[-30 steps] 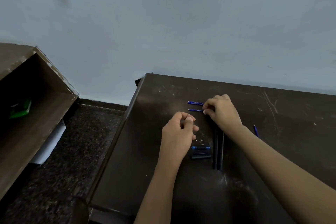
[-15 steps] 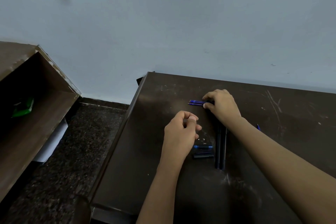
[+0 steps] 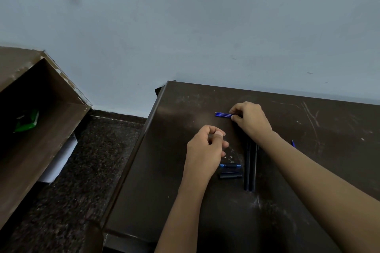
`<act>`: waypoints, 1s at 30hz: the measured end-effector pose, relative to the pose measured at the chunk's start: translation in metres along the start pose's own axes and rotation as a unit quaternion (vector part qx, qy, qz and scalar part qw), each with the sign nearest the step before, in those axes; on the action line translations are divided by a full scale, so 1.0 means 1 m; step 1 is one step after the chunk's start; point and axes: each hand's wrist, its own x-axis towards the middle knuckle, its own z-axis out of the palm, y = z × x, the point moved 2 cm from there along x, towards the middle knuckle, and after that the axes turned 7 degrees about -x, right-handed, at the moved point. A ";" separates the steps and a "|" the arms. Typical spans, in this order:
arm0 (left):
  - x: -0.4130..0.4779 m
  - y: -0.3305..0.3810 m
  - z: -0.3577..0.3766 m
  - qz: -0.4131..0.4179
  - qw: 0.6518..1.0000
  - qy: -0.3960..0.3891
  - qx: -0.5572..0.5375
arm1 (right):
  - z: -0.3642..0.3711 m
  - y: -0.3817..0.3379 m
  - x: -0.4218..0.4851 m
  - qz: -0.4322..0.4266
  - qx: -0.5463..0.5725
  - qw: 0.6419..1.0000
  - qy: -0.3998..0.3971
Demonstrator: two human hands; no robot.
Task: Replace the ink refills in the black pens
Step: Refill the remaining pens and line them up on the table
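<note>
The thin blue plastic ink refills (image 3: 224,115) are lying bunched side by side on the dark brown scratched desk (image 3: 185,181), at about 12 o'clock from the desk's middle, tips pointing toward 9 o'clock. The right hand (image 3: 251,121) is closing its fingertips (image 3: 234,117) over their 3 o'clock ends, pinching them together against the surface. They are looking very light, slim and slightly bendy, smooth enough to roll or slip, so taking one near mid-length between thumb and forefinger seems safest, keeping off the fine writing tips. At 6 o'clock from that hand, two long black pen barrels (image 3: 250,168) are lying parallel, partly hidden beneath the wrist; rigid and light, they should be held around the body. Just beside them at 9 o'clock are lying a blue cap-like piece (image 3: 229,166) and a black one (image 3: 230,175). The left hand (image 3: 205,146) is hovering loosely curled, thumb meeting fingers; whether it is holding anything I cannot tell.
</note>
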 end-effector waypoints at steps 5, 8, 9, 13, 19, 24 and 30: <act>0.001 0.000 0.000 0.002 1.000 0.001 0.008 | -0.003 -0.001 -0.001 -0.004 -0.013 1.000 -0.004; 0.000 0.000 0.003 0.006 1.000 0.001 0.006 | -0.008 -0.003 -0.009 -0.013 -0.031 0.999 0.027; -0.001 0.001 0.004 0.007 1.000 0.000 0.005 | -0.010 -0.003 -0.015 -0.012 -0.034 0.998 0.047; -0.003 0.002 0.011 0.005 1.000 0.003 0.002 | -0.014 -0.006 -0.047 0.022 0.008 0.994 0.108; 0.000 0.001 0.016 -0.032 0.999 0.011 -0.005 | -0.028 0.017 -0.101 0.146 0.024 0.978 0.147; 0.000 -0.002 0.019 -0.023 1.000 0.013 0.002 | -0.046 0.046 -0.132 0.315 -0.050 0.947 0.029; -0.001 -0.004 0.018 -0.014 0.999 0.000 0.034 | -0.052 0.053 -0.139 0.364 -0.016 0.927 -0.091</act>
